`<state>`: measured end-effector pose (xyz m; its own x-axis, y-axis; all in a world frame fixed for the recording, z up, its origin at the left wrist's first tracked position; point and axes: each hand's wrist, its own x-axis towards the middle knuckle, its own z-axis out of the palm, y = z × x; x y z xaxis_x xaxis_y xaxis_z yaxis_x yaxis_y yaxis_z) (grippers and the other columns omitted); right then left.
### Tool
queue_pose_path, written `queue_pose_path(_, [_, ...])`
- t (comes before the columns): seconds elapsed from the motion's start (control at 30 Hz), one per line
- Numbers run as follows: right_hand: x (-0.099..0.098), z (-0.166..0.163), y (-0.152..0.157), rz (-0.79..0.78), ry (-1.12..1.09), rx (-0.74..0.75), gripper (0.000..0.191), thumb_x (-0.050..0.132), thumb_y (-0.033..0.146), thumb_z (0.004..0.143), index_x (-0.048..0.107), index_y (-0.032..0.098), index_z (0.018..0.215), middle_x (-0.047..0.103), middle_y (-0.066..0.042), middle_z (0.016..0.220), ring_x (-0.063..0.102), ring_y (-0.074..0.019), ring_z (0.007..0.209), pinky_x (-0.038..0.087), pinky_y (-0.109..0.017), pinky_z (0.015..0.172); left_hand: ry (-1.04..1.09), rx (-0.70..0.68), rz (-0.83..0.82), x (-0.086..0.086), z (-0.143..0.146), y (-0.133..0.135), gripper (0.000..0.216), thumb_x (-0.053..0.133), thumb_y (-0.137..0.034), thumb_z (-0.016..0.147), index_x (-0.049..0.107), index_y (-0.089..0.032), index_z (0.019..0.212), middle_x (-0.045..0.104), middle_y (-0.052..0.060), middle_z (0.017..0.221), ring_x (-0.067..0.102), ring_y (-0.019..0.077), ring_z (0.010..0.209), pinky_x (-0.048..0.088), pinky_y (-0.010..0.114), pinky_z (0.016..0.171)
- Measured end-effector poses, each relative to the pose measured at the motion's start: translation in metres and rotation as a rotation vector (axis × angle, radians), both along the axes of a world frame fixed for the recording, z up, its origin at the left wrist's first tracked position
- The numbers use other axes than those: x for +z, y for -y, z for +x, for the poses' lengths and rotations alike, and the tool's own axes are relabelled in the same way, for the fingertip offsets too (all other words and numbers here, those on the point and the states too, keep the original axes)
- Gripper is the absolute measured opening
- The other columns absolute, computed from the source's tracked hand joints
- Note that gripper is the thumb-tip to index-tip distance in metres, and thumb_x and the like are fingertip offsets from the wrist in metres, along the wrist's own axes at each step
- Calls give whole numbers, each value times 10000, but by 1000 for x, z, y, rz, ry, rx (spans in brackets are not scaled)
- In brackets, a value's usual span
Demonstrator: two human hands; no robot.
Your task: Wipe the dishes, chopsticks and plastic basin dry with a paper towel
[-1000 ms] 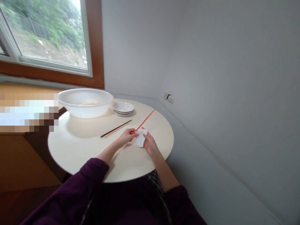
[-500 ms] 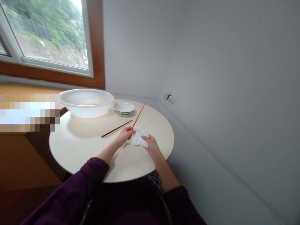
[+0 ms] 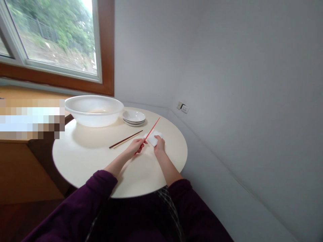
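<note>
A thin red chopstick (image 3: 153, 125) points up and to the right from my left hand (image 3: 136, 147), whose fingers are wrapped around its thicker part. Its lower end shows just below those fingers. My right hand (image 3: 159, 146) pinches a small white cloth (image 3: 152, 139) under its thumb. The cloth lies against the chopstick's right side; whether it wraps around it I cannot tell. To the left of my left hand, a dark brown chopstick (image 3: 125, 139) rests on the round table (image 3: 85, 164), with a pale strip along its lower side, perhaps another chopstick or a shadow.
A large white plastic basin (image 3: 94, 117) stands at the table's back left. Beside it is a small stack of white dishes (image 3: 134, 117). Walls close in on the right, with a socket (image 3: 185, 108). A wooden counter (image 3: 25, 148) stands left, under a window.
My right hand has moved up and away with the cloth, which is now more bunched. The red chopstick leans further right and lower, and its lower end now shows beneath my left hand.
</note>
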<state>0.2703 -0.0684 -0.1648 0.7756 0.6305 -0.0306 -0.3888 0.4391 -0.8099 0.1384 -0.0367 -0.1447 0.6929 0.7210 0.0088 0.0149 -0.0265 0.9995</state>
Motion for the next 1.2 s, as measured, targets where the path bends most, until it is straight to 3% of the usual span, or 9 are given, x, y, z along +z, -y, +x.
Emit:
queue_pose_path(0.2, [-9, -9, -5, 67, -62, 25, 117, 522, 100, 559, 526, 183, 640, 586, 65, 567, 556, -120, 566, 461, -224, 552, -72, 147, 199, -10, 5, -5, 110, 518, -265, 741, 552, -171, 695, 491, -24, 546, 436, 113, 507, 305, 227, 494])
queue_pose_path(0.4, [-3, -7, 5, 139, -114, 109, 57, 528, 203, 641, 542, 199, 696, 628, 38, 645, 597, -136, 651, 492, -248, 638, -131, 162, 281, -15, 4, -6, 66, 517, -234, 758, 538, -183, 792, 472, -60, 500, 414, 105, 446, 295, 217, 472])
queue_pose_path(0.6, [-1, -9, 12, 188, -175, 272, 311, 447, 493, 757, 571, 209, 789, 674, -22, 743, 635, -177, 754, 512, -357, 739, -145, 148, 292, -14, 4, -6, 94, 505, -279, 782, 511, -185, 782, 468, -64, 478, 406, 103, 432, 286, 213, 459])
queue_pose_path(0.8, [-5, -4, 9, 183, -144, 282, 167, 427, 332, 761, 568, 252, 803, 691, 9, 760, 639, -173, 790, 512, -348, 756, -145, 136, 284, -14, 4, -6, 92, 515, -279, 767, 510, -189, 783, 465, -72, 469, 392, 95, 410, 281, 209, 456])
queue_pose_path(1.07, [-11, -8, 1, 95, -38, 438, 109, 480, 192, 721, 576, 207, 772, 685, -1, 721, 640, -180, 753, 522, -325, 699, -102, 151, 311, -16, 4, -8, 81, 520, -261, 751, 516, -192, 792, 467, -69, 482, 407, 102, 430, 295, 218, 483])
queue_pose_path(1.2, [-11, -12, 3, 102, -3, 473, 188, 539, 81, 658, 548, 203, 800, 677, 31, 712, 642, -131, 711, 510, -263, 699, -81, 148, 338, -20, 5, -10, 83, 478, -202, 746, 520, -186, 815, 483, -62, 506, 429, 110, 459, 311, 221, 504])
